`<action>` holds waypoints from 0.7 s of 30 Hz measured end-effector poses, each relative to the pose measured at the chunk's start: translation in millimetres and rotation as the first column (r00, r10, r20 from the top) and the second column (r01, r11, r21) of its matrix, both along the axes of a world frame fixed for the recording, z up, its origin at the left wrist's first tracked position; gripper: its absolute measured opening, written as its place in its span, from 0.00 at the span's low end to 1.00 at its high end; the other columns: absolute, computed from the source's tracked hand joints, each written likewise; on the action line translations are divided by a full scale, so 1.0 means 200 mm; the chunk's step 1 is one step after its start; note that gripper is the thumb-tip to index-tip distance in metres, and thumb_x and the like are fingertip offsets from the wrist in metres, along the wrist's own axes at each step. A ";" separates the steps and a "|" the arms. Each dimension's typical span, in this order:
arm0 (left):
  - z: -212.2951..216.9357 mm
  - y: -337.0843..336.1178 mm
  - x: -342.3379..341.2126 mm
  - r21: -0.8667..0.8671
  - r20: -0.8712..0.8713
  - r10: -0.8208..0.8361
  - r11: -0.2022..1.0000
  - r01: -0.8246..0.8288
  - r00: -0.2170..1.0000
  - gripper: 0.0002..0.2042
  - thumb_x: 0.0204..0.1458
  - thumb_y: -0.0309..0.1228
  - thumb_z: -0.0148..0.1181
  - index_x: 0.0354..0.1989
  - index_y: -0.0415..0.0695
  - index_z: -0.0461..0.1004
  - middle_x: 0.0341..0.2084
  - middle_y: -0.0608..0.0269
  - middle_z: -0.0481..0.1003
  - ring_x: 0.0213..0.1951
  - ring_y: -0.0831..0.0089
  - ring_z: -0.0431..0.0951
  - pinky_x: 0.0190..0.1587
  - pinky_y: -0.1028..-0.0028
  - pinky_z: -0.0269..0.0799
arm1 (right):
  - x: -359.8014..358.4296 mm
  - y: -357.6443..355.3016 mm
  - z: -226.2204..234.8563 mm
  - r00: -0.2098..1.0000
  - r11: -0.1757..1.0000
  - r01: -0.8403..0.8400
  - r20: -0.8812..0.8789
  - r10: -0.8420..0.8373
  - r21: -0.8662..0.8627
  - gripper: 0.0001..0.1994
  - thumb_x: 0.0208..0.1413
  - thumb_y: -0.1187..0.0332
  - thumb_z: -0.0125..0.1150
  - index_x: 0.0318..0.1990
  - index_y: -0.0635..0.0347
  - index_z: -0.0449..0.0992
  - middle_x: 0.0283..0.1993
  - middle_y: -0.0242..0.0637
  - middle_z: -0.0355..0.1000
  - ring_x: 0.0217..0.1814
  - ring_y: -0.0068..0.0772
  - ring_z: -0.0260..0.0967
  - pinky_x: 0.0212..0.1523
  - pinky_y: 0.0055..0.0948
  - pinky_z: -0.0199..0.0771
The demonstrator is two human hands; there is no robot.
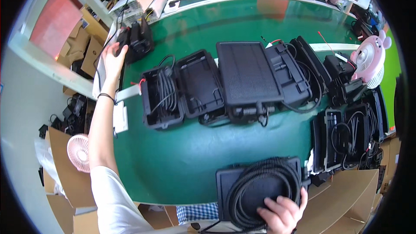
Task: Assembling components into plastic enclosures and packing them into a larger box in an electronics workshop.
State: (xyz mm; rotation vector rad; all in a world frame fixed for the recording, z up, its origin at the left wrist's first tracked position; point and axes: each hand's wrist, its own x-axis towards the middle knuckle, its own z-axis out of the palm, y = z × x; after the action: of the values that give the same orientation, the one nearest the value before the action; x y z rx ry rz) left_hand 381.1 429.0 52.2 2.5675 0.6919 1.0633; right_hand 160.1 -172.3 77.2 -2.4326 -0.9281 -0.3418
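Note:
Stretched out to the far left edge of the table, my left hand (113,60) has its thumb and fingers apart. It is beside a group of black blocky devices (139,41); whether it touches them I cannot tell. At the near edge, my right hand (284,213) wraps over a coil of black corrugated hose (242,190), fingers inside the loop and thumb at its outer side. The coil lies on a flat black plastic case (223,186). An open black case (162,97) with a bundled cable inside sits left of centre.
Closed black cases (249,71) are stacked mid-table on the green mat (182,147). More open cases (346,136) stand at right, near a pink fan (368,58). Cardboard boxes (346,195) flank the table below. Another pink fan (79,151) is at lower left.

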 end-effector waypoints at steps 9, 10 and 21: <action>-0.18 0.30 0.39 0.051 -0.315 0.193 0.981 -0.187 0.929 0.45 0.36 0.71 0.62 0.57 0.48 0.71 0.57 0.47 0.68 0.62 0.51 0.65 0.65 0.57 0.54 | 0.04 0.00 -0.01 0.999 0.999 -0.035 -0.013 0.035 0.021 0.09 0.49 0.60 0.58 0.35 0.45 0.82 0.42 0.25 0.79 0.47 0.27 0.68 0.64 0.65 0.50; -0.19 0.29 0.39 0.133 -0.336 0.232 0.971 -0.198 0.913 0.43 0.36 0.71 0.62 0.53 0.48 0.73 0.55 0.48 0.71 0.60 0.51 0.67 0.64 0.57 0.57 | 0.04 0.00 -0.01 0.999 0.999 -0.046 -0.006 0.046 0.016 0.09 0.48 0.60 0.58 0.36 0.45 0.83 0.42 0.25 0.79 0.48 0.27 0.68 0.65 0.64 0.50; 0.10 0.04 0.20 -0.757 0.148 -0.193 0.609 0.237 0.970 0.27 0.50 0.51 0.67 0.45 0.35 0.76 0.38 0.59 0.80 0.41 0.72 0.79 0.45 0.73 0.73 | 0.01 0.08 0.04 0.995 0.995 0.098 -0.009 -0.098 0.012 0.08 0.47 0.66 0.57 0.32 0.48 0.82 0.43 0.23 0.78 0.50 0.28 0.71 0.67 0.56 0.54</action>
State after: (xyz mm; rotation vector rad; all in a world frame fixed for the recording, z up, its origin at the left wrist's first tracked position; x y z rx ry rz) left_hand 421.6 437.2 72.8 1.7881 0.6177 0.5537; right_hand 161.2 -155.6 85.3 -2.4717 -0.8017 -0.3706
